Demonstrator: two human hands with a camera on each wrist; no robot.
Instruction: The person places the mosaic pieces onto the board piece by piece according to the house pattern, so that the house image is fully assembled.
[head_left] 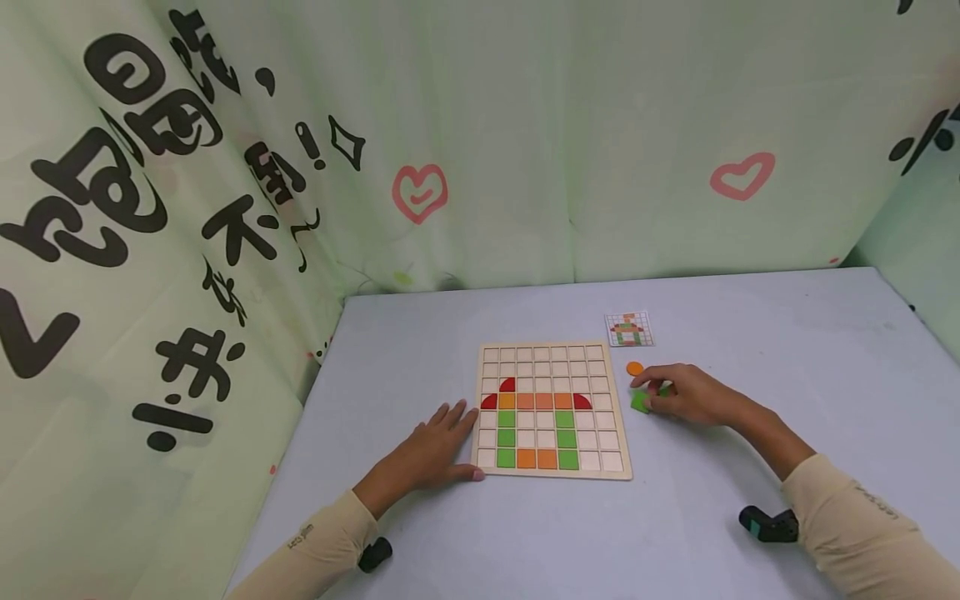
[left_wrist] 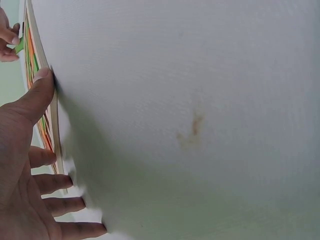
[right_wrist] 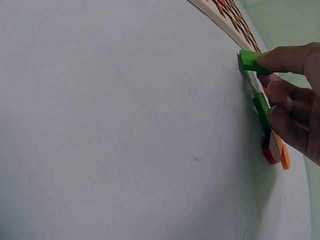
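A wooden grid board [head_left: 555, 476] lies on the table. Red, orange and green pieces on it make a mushroom-like shape. My left hand [head_left: 431, 454], fingers spread, rests at the board's left edge; its thumb touches the rim near the lower left corner, as the left wrist view also shows. To the right of the board, my right hand [head_left: 693, 393] pinches a green block [right_wrist: 250, 60] between thumb and finger, close over the table. Under the curled fingers lie another green block [right_wrist: 261, 111], a dark red piece [right_wrist: 270, 150] and an orange piece [right_wrist: 285, 156].
A small picture card [head_left: 630, 330] with a coloured grid pattern lies beyond the board's upper right corner. An orange round piece [head_left: 634, 367] sits just in front of it. A pale printed curtain [head_left: 510, 233] hangs behind the white-covered table [head_left: 420, 333].
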